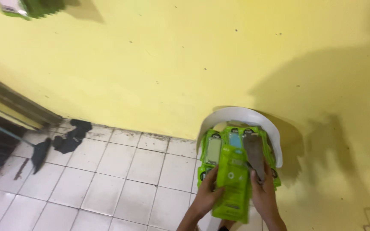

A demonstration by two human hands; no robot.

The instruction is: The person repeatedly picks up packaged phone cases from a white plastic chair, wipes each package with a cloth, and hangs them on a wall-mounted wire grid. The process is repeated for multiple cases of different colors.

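A: Where are the hands?

B: Low in the view, close together. The left hand (208,192) and the right hand (263,192) are closed on the two long edges of a green packet (233,188), holding it upright between them, just above a white basin (240,115).

A: And what is in the basin?

B: More green packets (213,149), fanned out side by side, each with a clear window showing something flat; one looks pale blue, one dark. They might be phone cases, though the view is too blurred to be sure. The basin stands against a yellow wall (172,64) on a white tiled floor (120,179).

A: How would the held packet handle?

B: Light, I judge, and thin. The card back should be fairly stiff, but the glossy plastic front looks slippery, and a stack of them would slide apart easily. Gripping by the side edges, as both hands do, seems the safest place; pressing on the window could dent it.

A: Anything else about?

B: Some black cloth (71,137) lies on the floor near the wall, well apart from the basin, and another green object (16,7) hangs at the top left corner.
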